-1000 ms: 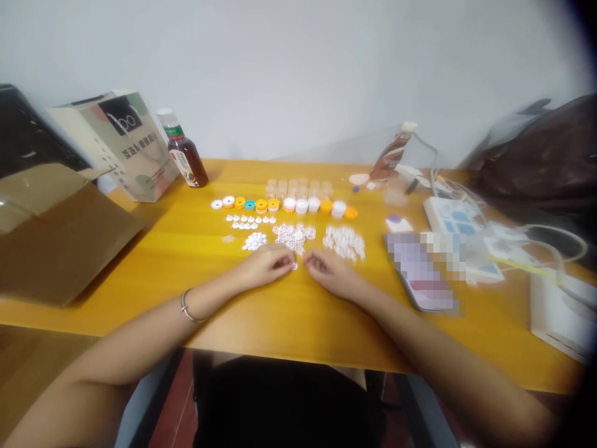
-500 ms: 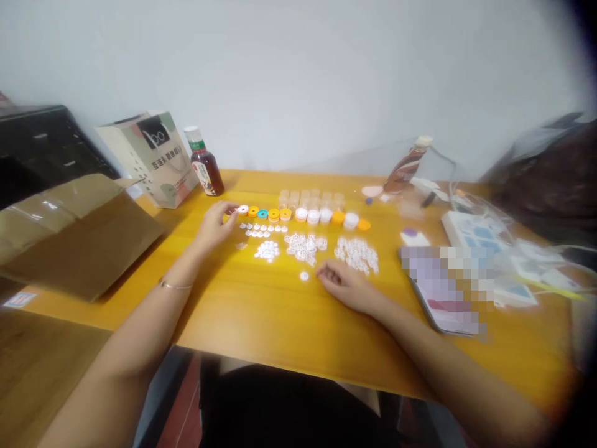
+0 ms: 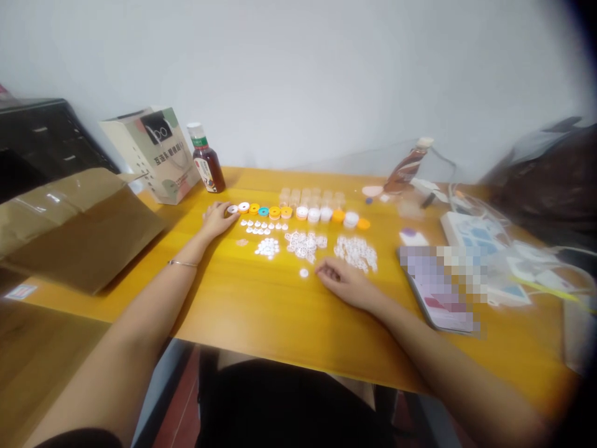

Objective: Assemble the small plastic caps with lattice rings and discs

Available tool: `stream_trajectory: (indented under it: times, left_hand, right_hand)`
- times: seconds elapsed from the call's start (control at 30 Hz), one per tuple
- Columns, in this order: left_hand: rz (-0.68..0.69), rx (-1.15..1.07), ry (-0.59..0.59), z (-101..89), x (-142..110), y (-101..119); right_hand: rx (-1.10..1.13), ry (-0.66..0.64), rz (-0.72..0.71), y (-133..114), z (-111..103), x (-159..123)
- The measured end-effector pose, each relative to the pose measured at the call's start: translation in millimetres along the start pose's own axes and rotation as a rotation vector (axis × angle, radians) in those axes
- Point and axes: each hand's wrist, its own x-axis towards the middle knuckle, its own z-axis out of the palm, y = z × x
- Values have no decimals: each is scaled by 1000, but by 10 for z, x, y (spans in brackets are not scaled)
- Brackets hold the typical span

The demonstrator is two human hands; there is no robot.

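My left hand (image 3: 218,219) is at the left end of a row of round caps, its thumb and fingers closed round a white round cap (image 3: 232,210). Beside it in the row stand a white cap (image 3: 244,206), a yellow cap (image 3: 254,209) and a teal cap (image 3: 263,211), with more orange and white ones to the right. My right hand (image 3: 336,277) rests on the table with curled fingers; whatever they may hold is hidden. Just left of it lies a small white disc (image 3: 304,272). Beyond it are piles of white openwork pieces (image 3: 303,245) and small pale discs (image 3: 267,248).
Clear small cups (image 3: 311,198) stand behind the caps. At left are a cardboard box (image 3: 79,236), a paper bag (image 3: 168,155) and a dark-red bottle (image 3: 208,163). A brown bottle (image 3: 405,168), a phone (image 3: 433,292) and a white box (image 3: 485,255) are at right.
My left hand has shifted slightly left, and a white cap now shows at its fingertips, left of the row's former end. My right hand stays in place.
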Motion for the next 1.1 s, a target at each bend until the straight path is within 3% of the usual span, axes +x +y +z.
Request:
stream_trajectory:
  times: [0.3,0.43,0.5,0.57,0.6,0.7,0.8,1.1]
  left_hand:
    - [9,-91,102,-1,17,4]
    - [15,-174,307,-117,-92,215]
    - [108,-290,439,-172,-250,444]
    - [252,-379,374,-190,-471,725]
    - [343,-410,287,-183,-593,866]
    - [654,-437,-98,-117,-939,1207]
    - [750,-432,-357,-29,-1153,1358]
    - [714,-425,-433,140,-1192,1338]
  right_hand:
    - [-3,-17,10,7,-6,0]
    - [2,-4,3,13,-2,-5]
    - [4,-9,2,17,-2,-7]
    - [8,-18,5,28,-1,-5]
    - [11,-21,7,34,1,-4]
    - [24,-19,7,53,7,0]
    - [56,-18,-1,54,7,-2]
    - [71,-28,29,-3,-24,-22]
